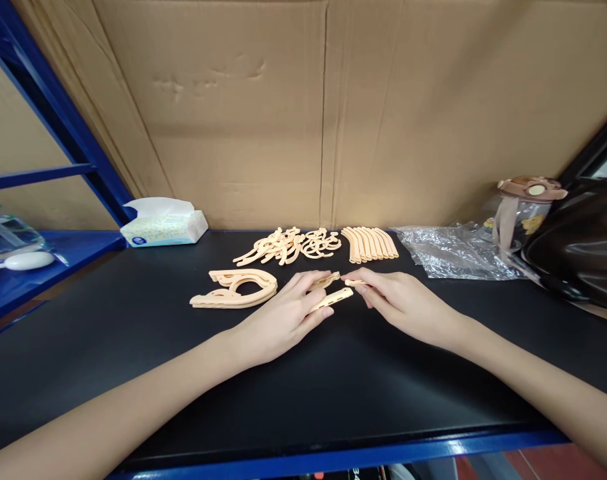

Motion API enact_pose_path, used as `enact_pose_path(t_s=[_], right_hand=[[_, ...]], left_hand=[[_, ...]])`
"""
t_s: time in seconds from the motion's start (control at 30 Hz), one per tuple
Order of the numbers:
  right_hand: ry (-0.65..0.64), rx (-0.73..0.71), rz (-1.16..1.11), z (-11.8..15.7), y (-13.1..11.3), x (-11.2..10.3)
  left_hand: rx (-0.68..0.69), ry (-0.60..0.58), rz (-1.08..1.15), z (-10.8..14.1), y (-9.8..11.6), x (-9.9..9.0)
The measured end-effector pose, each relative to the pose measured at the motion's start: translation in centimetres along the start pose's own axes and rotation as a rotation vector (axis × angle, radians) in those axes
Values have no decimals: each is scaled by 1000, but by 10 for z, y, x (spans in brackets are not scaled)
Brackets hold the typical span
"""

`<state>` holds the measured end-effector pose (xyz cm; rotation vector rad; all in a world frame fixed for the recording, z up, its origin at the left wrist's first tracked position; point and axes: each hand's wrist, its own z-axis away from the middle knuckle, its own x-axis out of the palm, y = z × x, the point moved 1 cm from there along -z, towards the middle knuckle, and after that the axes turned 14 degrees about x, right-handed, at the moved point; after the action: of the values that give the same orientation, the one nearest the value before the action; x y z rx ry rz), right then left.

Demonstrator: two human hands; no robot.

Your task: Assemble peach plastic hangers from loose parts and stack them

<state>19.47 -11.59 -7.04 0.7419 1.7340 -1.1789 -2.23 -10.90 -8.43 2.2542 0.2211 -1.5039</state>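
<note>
Over the middle of the black table, my left hand (290, 313) is closed around cream plastic hanger arms (334, 299), their slotted edge turned toward me. My right hand (400, 300) pinches a small cream hanger piece (354, 283), partly covered by the fingers, close to the end of those arms. Whether the two pieces touch I cannot tell. Left of my left hand lie folded plastic hangers (238, 298), stacked flat with a round opening at one end.
At the back lie a loose heap of curved arms (270, 247), several small hooks (320, 243) and a neat row of arms (369, 244). A tissue box (164, 227) stands at back left. Clear plastic bags (448, 250), a bottle (523, 210) and a black bag (578, 247) occupy the right.
</note>
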Motion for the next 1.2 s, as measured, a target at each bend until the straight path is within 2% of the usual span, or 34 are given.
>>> enact_pose_path(t_s=[0.13, 0.3, 0.47, 0.7, 0.87, 1.2], right_hand=[[10, 65, -15, 0, 0, 3], [-116, 27, -175, -3, 2, 6], [-189, 5, -227, -4, 3, 8], [-141, -8, -126, -2, 2, 12], [-84, 52, -128, -3, 2, 14], [-103, 75, 1, -2, 5, 13]], left_hand=[[-31, -4, 44, 0, 1, -1], [-32, -52, 73, 0, 2, -3], [-43, -59, 71, 1, 1, -1], [-51, -99, 68, 2, 2, 0], [-57, -92, 33, 1, -1, 2], [-45, -96, 18, 3, -1, 4]])
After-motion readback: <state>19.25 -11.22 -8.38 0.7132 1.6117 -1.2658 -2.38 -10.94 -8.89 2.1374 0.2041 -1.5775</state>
